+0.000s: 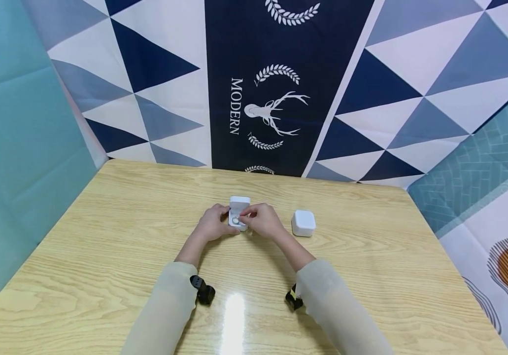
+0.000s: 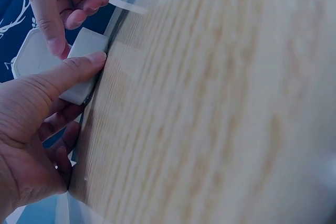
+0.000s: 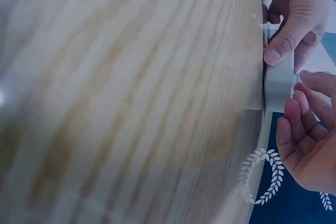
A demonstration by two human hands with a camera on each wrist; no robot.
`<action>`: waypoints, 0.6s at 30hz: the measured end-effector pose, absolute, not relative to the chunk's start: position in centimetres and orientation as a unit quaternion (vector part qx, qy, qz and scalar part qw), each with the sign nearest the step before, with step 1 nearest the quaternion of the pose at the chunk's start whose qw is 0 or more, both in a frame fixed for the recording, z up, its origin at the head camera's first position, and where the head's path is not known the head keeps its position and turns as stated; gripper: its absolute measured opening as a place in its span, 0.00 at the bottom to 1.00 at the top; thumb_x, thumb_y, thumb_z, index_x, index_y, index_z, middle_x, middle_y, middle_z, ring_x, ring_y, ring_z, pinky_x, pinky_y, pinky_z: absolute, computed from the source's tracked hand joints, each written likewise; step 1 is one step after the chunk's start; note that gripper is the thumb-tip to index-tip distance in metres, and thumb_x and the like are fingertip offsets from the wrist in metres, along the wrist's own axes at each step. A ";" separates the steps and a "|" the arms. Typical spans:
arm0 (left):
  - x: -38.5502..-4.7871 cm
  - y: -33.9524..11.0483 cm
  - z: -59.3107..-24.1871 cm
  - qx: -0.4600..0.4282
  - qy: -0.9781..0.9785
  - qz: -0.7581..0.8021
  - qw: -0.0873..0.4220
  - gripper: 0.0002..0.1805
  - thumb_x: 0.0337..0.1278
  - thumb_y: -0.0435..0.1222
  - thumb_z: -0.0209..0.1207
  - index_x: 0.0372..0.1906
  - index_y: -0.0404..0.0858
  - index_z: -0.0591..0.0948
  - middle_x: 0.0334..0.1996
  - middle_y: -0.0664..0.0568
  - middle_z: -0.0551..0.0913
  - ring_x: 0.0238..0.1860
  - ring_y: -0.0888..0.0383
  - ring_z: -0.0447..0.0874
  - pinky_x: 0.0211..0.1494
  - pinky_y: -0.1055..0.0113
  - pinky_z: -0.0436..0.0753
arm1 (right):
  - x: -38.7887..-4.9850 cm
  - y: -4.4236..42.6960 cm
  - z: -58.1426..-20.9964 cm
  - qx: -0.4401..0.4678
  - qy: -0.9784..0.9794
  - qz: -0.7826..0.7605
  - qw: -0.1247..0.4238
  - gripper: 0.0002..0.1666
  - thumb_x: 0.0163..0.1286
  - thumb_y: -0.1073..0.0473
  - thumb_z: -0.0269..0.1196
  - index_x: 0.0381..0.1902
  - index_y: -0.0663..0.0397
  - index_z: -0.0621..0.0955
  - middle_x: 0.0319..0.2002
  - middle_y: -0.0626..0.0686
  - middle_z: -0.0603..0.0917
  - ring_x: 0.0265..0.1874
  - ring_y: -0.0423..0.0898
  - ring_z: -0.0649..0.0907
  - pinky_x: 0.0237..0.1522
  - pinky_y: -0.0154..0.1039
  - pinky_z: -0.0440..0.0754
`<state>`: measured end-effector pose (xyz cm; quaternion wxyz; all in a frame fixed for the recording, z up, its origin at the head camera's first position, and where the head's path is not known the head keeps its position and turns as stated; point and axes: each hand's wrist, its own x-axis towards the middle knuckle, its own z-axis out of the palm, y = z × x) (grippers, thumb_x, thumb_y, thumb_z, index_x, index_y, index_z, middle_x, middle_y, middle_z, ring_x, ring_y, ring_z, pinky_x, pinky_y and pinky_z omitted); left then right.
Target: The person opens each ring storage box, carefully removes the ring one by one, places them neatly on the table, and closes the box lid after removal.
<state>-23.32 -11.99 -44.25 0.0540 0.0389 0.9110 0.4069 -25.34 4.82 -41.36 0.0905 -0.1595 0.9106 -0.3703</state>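
Note:
A small white ring box (image 1: 239,203) stands with its lid raised near the middle of the table. A ring (image 1: 235,220) shows at its open front. My left hand (image 1: 214,224) grips the box from the left; in the left wrist view its thumb lies along the front of the box base (image 2: 86,48). From the right, my right hand (image 1: 263,220) reaches in, thumb and index fingertips together at the ring, pinching it. Those fingertips partly cover the ring. In the right wrist view the other fingers of the right hand (image 3: 310,140) are loosely curled beside the box.
A white rounded box (image 1: 303,223) sits on the wooden table (image 1: 369,276) to the right of my right hand. Behind the table's far edge hangs a patterned cloth (image 1: 160,88) with triangles and a deer head.

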 end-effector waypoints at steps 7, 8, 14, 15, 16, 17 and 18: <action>-23.3 -12.0 -44.2 0.040 0.911 0.407 0.052 0.41 0.41 0.43 0.72 0.63 0.33 0.71 0.49 0.45 0.77 0.51 0.51 0.74 0.59 0.56 0.73 | -25.5 4.5 -41.5 -0.164 0.913 -0.363 0.086 0.08 0.61 0.55 0.65 0.35 0.52 0.87 0.30 0.49 0.84 0.26 0.40 0.75 0.26 0.30 0.71; -23.3 -12.0 -44.2 0.041 0.911 0.408 0.053 0.41 0.41 0.43 0.72 0.63 0.34 0.71 0.49 0.45 0.77 0.51 0.51 0.74 0.59 0.56 0.73 | -25.5 4.4 -41.6 -0.167 0.914 -0.360 0.086 0.08 0.61 0.55 0.65 0.35 0.52 0.87 0.31 0.49 0.85 0.26 0.40 0.75 0.26 0.30 0.71; -23.3 -12.0 -44.3 0.041 0.911 0.407 0.055 0.40 0.41 0.43 0.72 0.63 0.33 0.71 0.50 0.45 0.77 0.52 0.50 0.74 0.60 0.56 0.73 | -25.6 4.4 -41.7 -0.170 0.915 -0.356 0.083 0.09 0.61 0.55 0.65 0.35 0.54 0.87 0.31 0.50 0.85 0.25 0.40 0.75 0.26 0.30 0.70; -23.3 -11.9 -44.3 0.041 0.911 0.407 0.054 0.40 0.41 0.43 0.72 0.63 0.33 0.71 0.50 0.45 0.77 0.53 0.50 0.74 0.60 0.55 0.73 | -25.6 4.4 -41.7 -0.169 0.915 -0.357 0.083 0.09 0.61 0.56 0.65 0.35 0.54 0.87 0.31 0.50 0.85 0.25 0.40 0.74 0.25 0.30 0.70; -23.3 -11.9 -44.2 0.041 0.911 0.407 0.054 0.40 0.41 0.43 0.72 0.63 0.33 0.71 0.50 0.45 0.77 0.53 0.50 0.74 0.60 0.55 0.73 | -25.6 4.4 -41.7 -0.170 0.915 -0.358 0.082 0.09 0.61 0.56 0.65 0.35 0.54 0.87 0.30 0.50 0.85 0.24 0.40 0.74 0.25 0.30 0.70; -23.3 -11.9 -44.2 0.041 0.912 0.406 0.053 0.40 0.41 0.43 0.72 0.63 0.33 0.71 0.50 0.45 0.77 0.53 0.50 0.74 0.60 0.55 0.72 | -25.5 4.4 -41.7 -0.171 0.914 -0.358 0.082 0.09 0.61 0.56 0.65 0.35 0.54 0.87 0.29 0.50 0.85 0.24 0.40 0.74 0.25 0.30 0.69; -23.3 -11.9 -44.2 0.042 0.912 0.405 0.053 0.41 0.41 0.43 0.72 0.63 0.33 0.71 0.50 0.45 0.77 0.53 0.50 0.74 0.60 0.55 0.72 | -25.5 4.4 -41.7 -0.171 0.914 -0.357 0.082 0.09 0.61 0.56 0.65 0.34 0.54 0.87 0.29 0.50 0.84 0.24 0.40 0.73 0.24 0.30 0.69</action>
